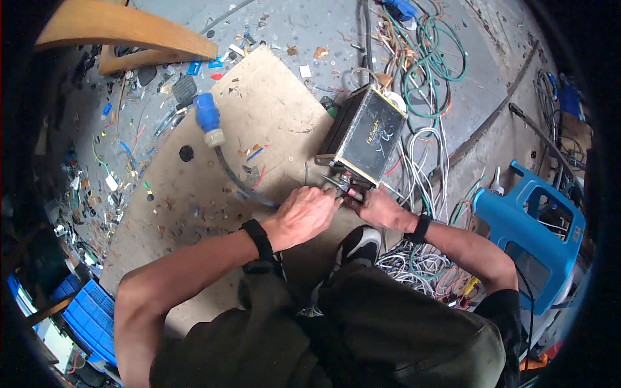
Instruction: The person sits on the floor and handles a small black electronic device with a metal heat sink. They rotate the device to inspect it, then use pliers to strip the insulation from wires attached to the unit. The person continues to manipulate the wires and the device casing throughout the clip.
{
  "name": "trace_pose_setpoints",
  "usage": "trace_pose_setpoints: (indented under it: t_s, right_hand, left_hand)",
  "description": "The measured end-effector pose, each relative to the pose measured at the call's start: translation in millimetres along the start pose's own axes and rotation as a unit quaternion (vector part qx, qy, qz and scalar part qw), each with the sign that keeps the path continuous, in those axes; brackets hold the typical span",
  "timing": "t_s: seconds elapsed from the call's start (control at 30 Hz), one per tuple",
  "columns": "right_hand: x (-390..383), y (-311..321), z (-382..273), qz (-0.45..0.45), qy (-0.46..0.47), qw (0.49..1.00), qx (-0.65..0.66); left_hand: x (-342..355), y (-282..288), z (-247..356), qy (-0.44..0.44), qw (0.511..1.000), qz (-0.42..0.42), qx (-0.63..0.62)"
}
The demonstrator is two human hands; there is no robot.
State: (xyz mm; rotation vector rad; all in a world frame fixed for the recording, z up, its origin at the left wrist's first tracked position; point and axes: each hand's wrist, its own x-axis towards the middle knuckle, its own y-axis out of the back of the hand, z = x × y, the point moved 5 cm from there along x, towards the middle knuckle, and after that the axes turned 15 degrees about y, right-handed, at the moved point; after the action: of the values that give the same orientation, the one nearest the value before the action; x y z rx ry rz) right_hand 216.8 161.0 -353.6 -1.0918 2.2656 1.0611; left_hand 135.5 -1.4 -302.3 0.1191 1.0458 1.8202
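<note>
My left hand (304, 216) is closed, its fingertips pinched together near the front of a black metal box (372, 136). What it pinches is too small to make out. A thick dark cable (236, 181) with a blue plug (207, 116) runs up to this hand and passes out of sight behind it. Just right of it, my right hand (381, 208) is curled round a small metal tool (337, 184), whose narrow tip points toward the left fingers; its kind is unclear. Both hands nearly meet below the box's lower edge.
Under the box lies a scuffed beige board (272, 97), littered with scraps. Tangled green and white wires (433, 71) stretch along the right, with a wire heap (414, 265) by my shoe (359, 249). A blue plastic stool (537, 233) stands right; a wooden frame (129, 32) is upper left.
</note>
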Motion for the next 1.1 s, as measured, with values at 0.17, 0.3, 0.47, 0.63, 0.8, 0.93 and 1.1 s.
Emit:
trace_pose_setpoints:
  t_s: [0.17, 0.3, 0.47, 0.63, 0.8, 0.93, 1.1]
  right_hand:
    - [-10.4, -6.2, -4.2, 0.173, 0.064, 0.954, 0.235]
    - [-19.6, -19.5, -20.4, -0.024, -0.073, 0.632, 0.771]
    - [-15.4, -14.3, 1.8, 0.061, -0.04, 0.865, 0.496]
    - [-25.9, 15.5, -4.5, 0.187, 0.0, 0.982, 0.006]
    - [-17.6, -18.2, 9.3, 0.236, 0.095, 0.906, 0.339]
    - [-35.1, -13.1, -34.0, -0.061, -0.06, 0.595, 0.799]
    - [-26.8, -1.1, 4.0, 0.126, 0.149, 0.954, 0.227]
  left_hand:
    - [2.2, 5.1, -0.9, 0.035, 0.999, -0.02, -0.034]
    - [-0.9, 8.4, -5.7, 0.05, 0.996, 0.007, -0.08]
    - [0.3, 5.3, -11.8, 0.098, 0.991, -0.061, -0.067]
    - [5.4, 4.3, -9.1, 0.126, 0.985, -0.072, -0.098]
    - [1.9, 0.5, -6.3, 0.143, 0.978, -0.099, -0.117]
    - [-1.4, 4.2, -8.1, 0.115, 0.979, -0.076, -0.151]
    - [-2.1, 5.1, -4.0, 0.149, 0.975, -0.119, -0.117]
